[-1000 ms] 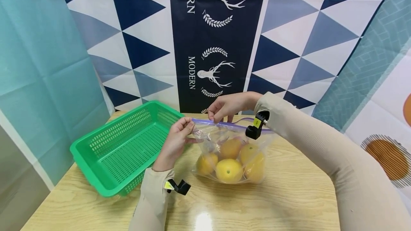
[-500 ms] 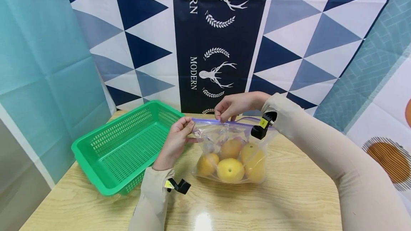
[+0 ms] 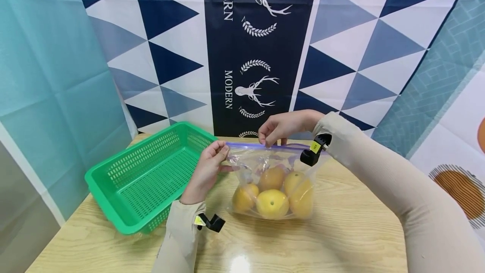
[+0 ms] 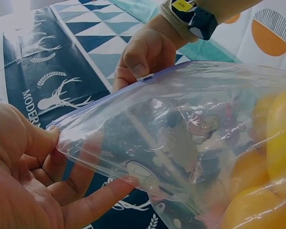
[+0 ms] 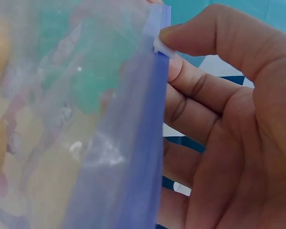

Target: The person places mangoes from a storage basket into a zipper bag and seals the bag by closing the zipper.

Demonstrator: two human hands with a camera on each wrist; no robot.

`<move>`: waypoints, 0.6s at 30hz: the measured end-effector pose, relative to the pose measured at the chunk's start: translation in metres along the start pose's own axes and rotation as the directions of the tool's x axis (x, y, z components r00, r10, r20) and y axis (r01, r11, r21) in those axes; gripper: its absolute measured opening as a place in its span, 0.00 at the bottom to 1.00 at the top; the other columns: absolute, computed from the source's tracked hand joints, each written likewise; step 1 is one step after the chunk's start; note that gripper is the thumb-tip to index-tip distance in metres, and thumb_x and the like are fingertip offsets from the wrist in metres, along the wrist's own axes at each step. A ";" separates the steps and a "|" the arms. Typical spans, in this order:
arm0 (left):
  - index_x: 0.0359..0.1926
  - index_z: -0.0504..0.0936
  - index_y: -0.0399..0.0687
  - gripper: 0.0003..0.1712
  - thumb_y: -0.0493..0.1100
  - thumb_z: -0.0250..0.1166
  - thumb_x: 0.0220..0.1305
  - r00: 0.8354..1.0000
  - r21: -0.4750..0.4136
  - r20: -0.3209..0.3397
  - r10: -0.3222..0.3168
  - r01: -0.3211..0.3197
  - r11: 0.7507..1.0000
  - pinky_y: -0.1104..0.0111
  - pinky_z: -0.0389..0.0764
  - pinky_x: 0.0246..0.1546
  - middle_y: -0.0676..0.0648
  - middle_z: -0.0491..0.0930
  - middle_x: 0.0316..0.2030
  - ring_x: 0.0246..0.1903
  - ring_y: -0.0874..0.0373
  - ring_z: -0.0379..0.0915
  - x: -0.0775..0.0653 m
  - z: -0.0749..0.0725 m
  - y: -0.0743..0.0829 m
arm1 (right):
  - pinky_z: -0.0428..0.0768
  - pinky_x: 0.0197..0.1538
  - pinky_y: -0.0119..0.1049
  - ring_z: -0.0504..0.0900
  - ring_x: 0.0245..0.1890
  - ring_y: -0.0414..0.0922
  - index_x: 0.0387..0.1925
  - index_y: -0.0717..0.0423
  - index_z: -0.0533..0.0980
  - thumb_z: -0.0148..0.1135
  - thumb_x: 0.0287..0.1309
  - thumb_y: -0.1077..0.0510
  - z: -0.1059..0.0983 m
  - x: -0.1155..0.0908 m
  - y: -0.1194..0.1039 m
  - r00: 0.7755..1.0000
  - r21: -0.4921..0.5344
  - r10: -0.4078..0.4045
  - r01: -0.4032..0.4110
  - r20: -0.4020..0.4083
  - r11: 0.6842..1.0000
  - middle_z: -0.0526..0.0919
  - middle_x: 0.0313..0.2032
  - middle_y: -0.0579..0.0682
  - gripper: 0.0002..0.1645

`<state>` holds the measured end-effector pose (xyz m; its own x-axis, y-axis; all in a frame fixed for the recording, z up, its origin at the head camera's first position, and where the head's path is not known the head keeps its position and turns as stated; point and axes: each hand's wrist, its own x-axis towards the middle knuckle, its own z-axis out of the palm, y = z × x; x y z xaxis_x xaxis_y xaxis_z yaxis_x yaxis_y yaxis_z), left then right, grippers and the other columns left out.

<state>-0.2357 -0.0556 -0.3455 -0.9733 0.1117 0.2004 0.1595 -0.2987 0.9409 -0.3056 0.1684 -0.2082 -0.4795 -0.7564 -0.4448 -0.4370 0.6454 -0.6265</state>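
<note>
A clear zip bag [image 3: 246, 161] with a purple zip strip stands on the table, with several yellow-orange round fruits [image 3: 272, 204] inside. My left hand [image 3: 204, 169] pinches the bag's left top corner between thumb and fingers; its other fingers spread behind the plastic in the left wrist view. At the top edge, my right hand [image 3: 286, 125] pinches the small white slider [image 5: 162, 46] on the zip between thumb and index finger. Left of the slider the two edges of the strip lie together. The bag's far right corner is partly behind the right wrist camera.
A green perforated basket [image 3: 157, 180] sits left of the bag, close by the left forearm. The wooden table [image 3: 303, 243] ends at a patterned cloth backdrop [image 3: 251, 54] behind the bag. Each wrist carries a black camera [image 3: 314, 151].
My right hand has slid a short way to the right along the zip strip with the slider. The left hand keeps its grip at the corner, and the basket stays put.
</note>
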 end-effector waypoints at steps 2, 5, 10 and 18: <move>0.47 0.72 0.30 0.08 0.31 0.47 0.77 1.000 -0.002 0.000 0.003 -0.003 1.000 0.67 0.86 0.31 0.48 0.74 0.33 0.31 0.63 0.77 0.000 -0.001 0.000 | 0.77 0.36 0.36 0.75 0.33 0.43 0.34 0.55 0.76 0.55 0.63 0.62 -0.001 -0.001 0.001 1.000 0.005 0.007 -0.007 0.004 1.000 0.78 0.28 0.45 0.04; 0.47 0.72 0.31 0.08 0.31 0.47 0.77 1.000 -0.003 -0.003 0.001 -0.001 1.000 0.67 0.86 0.30 0.49 0.74 0.33 0.31 0.63 0.77 -0.001 0.000 0.001 | 0.77 0.34 0.35 0.74 0.32 0.43 0.34 0.56 0.76 0.55 0.63 0.62 -0.002 -0.002 0.004 1.000 0.009 0.013 -0.013 0.011 1.000 0.77 0.27 0.45 0.04; 0.46 0.72 0.32 0.08 0.31 0.47 0.77 1.000 -0.001 -0.005 -0.002 0.002 1.000 0.68 0.85 0.29 0.50 0.74 0.32 0.30 0.63 0.77 -0.001 0.000 0.002 | 0.77 0.34 0.35 0.74 0.32 0.43 0.35 0.56 0.75 0.55 0.64 0.62 -0.003 -0.005 0.009 1.000 0.011 0.016 -0.016 0.017 1.000 0.76 0.27 0.45 0.03; 0.45 0.72 0.34 0.07 0.30 0.47 0.76 1.000 -0.008 -0.007 0.004 -0.004 1.000 0.67 0.85 0.29 0.49 0.72 0.31 0.30 0.63 0.74 -0.001 -0.001 0.003 | 0.78 0.35 0.36 0.75 0.34 0.43 0.35 0.56 0.74 0.55 0.64 0.63 -0.005 -0.012 0.015 0.999 0.014 0.033 -0.033 0.013 0.999 0.77 0.28 0.46 0.03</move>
<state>-0.2348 -0.0577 -0.3435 -0.9738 0.1040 0.2024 0.1622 -0.3063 0.9380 -0.3101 0.1872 -0.2091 -0.4840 -0.7361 -0.4732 -0.4103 0.6685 -0.6202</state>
